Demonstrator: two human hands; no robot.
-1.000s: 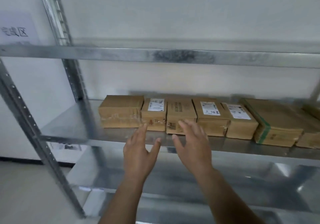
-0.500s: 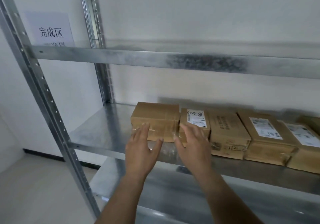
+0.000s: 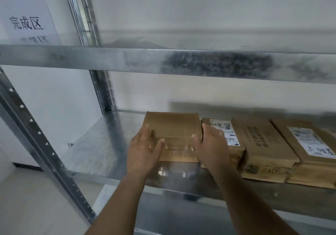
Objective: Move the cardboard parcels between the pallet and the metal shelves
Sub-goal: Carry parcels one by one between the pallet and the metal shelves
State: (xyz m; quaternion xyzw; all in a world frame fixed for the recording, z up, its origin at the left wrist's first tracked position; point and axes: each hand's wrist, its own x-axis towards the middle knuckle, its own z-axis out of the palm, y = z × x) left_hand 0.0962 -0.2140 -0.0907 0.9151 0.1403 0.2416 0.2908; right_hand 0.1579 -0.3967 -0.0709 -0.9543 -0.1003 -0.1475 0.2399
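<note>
My left hand and right hand, both wide open, flank the end parcel; I should squeeze evenly, then slide it off the shelf.

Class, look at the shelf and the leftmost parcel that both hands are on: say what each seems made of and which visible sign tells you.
Shelf: apparently galvanised steel; dull grey, mottled sheen, faint reflections.
Leftmost parcel: brown corrugated-looking cardboard, matt; glossy clear tape seems to band its near end.
</note>
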